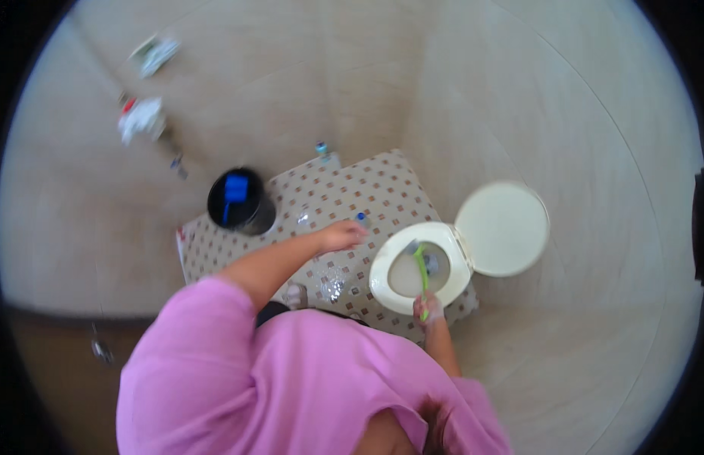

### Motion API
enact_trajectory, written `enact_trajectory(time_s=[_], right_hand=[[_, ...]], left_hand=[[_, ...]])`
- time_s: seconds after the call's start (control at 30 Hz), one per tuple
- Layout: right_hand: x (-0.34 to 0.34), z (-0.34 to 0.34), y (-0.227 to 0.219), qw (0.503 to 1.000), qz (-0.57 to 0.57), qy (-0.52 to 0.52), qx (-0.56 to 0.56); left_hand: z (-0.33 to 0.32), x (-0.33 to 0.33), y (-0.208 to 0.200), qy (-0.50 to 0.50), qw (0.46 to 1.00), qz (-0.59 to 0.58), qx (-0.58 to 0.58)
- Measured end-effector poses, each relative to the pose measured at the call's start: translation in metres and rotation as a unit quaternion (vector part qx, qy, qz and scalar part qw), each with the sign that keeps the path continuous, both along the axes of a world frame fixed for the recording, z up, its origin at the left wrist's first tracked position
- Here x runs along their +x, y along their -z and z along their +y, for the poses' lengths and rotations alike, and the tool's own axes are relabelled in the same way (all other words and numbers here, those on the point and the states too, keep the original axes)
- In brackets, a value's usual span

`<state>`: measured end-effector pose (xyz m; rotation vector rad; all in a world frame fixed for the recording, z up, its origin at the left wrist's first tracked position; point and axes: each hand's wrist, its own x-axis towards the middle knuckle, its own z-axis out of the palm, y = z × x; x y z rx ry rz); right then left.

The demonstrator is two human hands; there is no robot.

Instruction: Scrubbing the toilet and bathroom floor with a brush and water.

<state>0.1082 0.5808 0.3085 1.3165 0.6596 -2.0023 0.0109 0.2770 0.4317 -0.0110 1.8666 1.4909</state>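
Observation:
My right hand (428, 309) is closed around the green handle of a toilet brush (422, 269). The brush reaches into the bowl of a cream toilet (381, 280), its head against the far left inner side. Wet or soapy patches seem to show on that hand. To the left, my left hand (343, 236) is held out above the tiled floor, fingers loosely bent and blurred, with nothing visible in it. Just beyond its fingertips shows a small bottle with a blue cap (361, 217); its lower part is hard to make out.
The toilet lid (505, 229) is raised against the wall side. A black bucket (253, 216) holding a blue scoop (235, 189) stands at left. Another small bottle (322, 149) is by the far wall. Water wets the patterned floor (375, 178). White cloths (143, 119) hang at upper left.

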Motion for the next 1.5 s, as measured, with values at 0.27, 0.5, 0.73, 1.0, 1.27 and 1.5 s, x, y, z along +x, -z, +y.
enact_trajectory(time_s=[0.27, 0.5, 0.73, 1.0, 1.27, 1.5], right_hand=[[0.051, 0.061, -0.015, 0.782, 0.088, -0.536, 0.306], [0.033, 0.033, -0.03, 0.607, 0.055, -0.613, 0.504], [-0.022, -0.084, 0.018, 0.665, -0.024, -0.502, 0.552], [-0.034, -0.121, 0.028, 0.699, -0.056, -0.52, 0.488], [-0.081, -0.094, 0.047, 0.748, -0.102, -0.414, 0.508], [-0.081, -0.058, 0.018, 0.647, -0.218, -0.474, 0.556]], left_hand=[[0.158, -0.095, -0.076, 0.415, 0.842, 0.269, -0.217], [0.175, -0.124, -0.089, 0.572, 0.717, 0.337, -0.212], [0.09, -0.196, 0.012, 0.551, 0.793, 0.25, -0.068], [-0.041, -0.288, 0.104, 0.351, 0.933, -0.001, -0.079], [-0.015, -0.299, 0.109, 0.334, 0.942, -0.018, -0.008], [-0.03, -0.292, 0.119, 0.286, 0.948, -0.137, -0.007]])
